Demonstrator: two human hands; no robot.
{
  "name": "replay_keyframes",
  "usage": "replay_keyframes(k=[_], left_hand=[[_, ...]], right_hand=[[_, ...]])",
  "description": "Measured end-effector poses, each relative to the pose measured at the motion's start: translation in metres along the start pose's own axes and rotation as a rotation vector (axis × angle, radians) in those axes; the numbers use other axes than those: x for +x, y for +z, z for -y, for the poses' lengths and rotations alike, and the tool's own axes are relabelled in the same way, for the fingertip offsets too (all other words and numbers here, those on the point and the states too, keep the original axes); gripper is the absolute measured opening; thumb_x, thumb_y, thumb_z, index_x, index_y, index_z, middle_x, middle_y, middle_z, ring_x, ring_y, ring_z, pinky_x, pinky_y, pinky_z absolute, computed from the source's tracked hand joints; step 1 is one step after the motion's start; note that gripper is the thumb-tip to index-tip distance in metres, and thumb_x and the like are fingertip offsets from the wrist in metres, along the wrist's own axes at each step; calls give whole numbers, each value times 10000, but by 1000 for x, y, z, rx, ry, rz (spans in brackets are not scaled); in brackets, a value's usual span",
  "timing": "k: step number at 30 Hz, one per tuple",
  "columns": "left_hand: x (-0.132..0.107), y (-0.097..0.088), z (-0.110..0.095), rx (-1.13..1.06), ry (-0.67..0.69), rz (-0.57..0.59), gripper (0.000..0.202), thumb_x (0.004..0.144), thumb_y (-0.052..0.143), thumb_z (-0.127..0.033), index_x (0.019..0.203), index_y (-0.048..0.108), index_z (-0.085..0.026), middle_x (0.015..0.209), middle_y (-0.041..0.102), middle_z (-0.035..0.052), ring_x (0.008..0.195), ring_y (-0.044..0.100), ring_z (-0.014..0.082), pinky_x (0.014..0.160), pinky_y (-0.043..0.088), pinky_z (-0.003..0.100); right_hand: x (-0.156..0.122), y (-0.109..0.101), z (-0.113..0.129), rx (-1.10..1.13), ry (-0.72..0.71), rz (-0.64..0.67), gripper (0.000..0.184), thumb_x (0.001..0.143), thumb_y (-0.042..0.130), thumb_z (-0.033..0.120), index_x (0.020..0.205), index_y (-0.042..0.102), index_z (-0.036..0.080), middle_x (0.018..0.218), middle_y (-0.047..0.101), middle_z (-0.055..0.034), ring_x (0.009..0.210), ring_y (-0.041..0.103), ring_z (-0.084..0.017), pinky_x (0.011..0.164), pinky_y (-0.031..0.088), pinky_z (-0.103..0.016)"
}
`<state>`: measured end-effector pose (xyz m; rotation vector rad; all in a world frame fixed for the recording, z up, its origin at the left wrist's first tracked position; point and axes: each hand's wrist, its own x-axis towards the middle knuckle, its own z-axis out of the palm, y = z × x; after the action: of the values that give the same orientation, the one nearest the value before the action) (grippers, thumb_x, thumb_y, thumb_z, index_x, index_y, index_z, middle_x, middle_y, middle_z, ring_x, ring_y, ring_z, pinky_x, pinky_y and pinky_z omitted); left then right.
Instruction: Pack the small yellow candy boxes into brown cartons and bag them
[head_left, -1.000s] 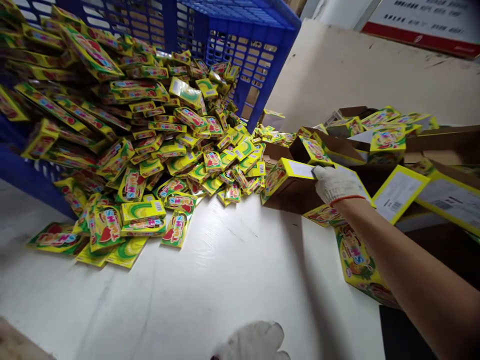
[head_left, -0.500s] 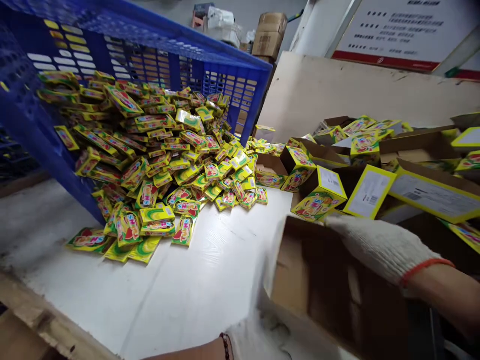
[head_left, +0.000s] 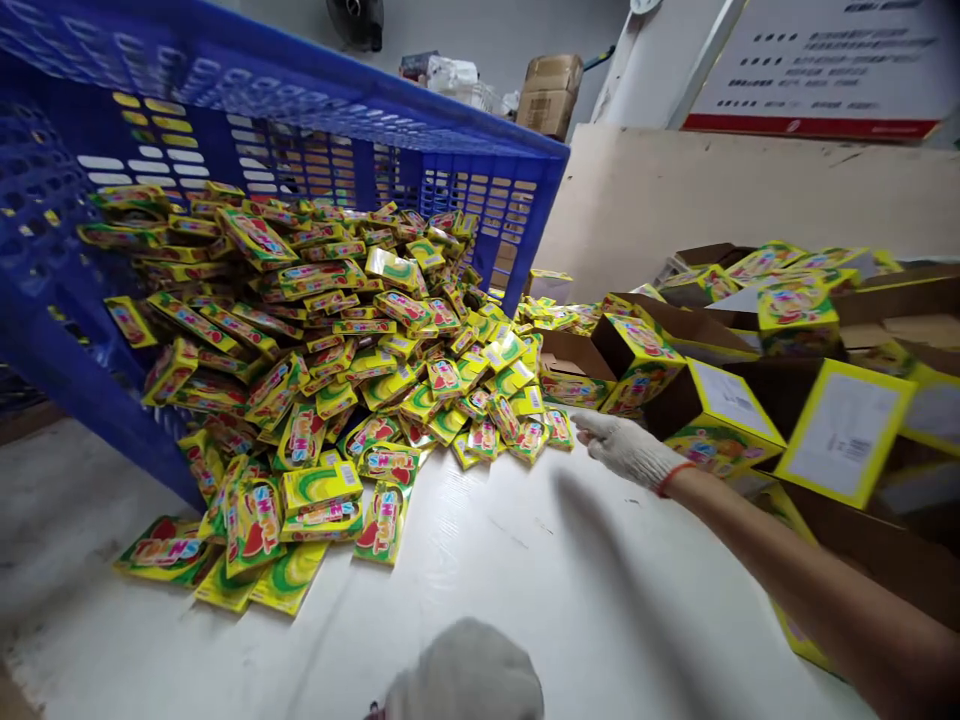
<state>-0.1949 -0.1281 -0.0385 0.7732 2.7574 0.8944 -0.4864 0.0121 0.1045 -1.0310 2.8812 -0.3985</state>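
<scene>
hands (head_left: 466, 672) shifted, right one (head_left: 628, 450) beside packs (head_left: 559, 428)

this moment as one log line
right hand: beside small packets | left hand: over white table, grip unclear | blue crate: packets inside

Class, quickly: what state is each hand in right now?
Left hand: cannot tell; it is blurred at the bottom edge.
Right hand: open, near the small boxes, nothing visibly held.

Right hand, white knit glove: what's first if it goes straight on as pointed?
The white-gloved right hand would likely meet the small, flat yellow-and-green printed carton just left of it in the picture; depth is unclear.
</scene>
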Motion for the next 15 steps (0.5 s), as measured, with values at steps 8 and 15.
replay_keyframes(k=[8,15], left_hand=[[-51,-124,49,637,-603,-1059,230,946,544,-296,1146,603,-200,1252,619,165,1183,577,327,992,486,536],[-65,-126,78,730,-954,-823,541,980,441,-501,1370,477,-128,1245,611,187,1175,578,352,970,487,498]], right_hand=[[173,11,62,48,5,-257,481,986,361,374,1365,562,157,1319,634,-147,1227,577,-299,1042,439,-417],[241,26,66,109,-38,-19,477,1005,391,392,1292,608,78,1305,630,-216,1152,591,-304,1047,421,-486]])
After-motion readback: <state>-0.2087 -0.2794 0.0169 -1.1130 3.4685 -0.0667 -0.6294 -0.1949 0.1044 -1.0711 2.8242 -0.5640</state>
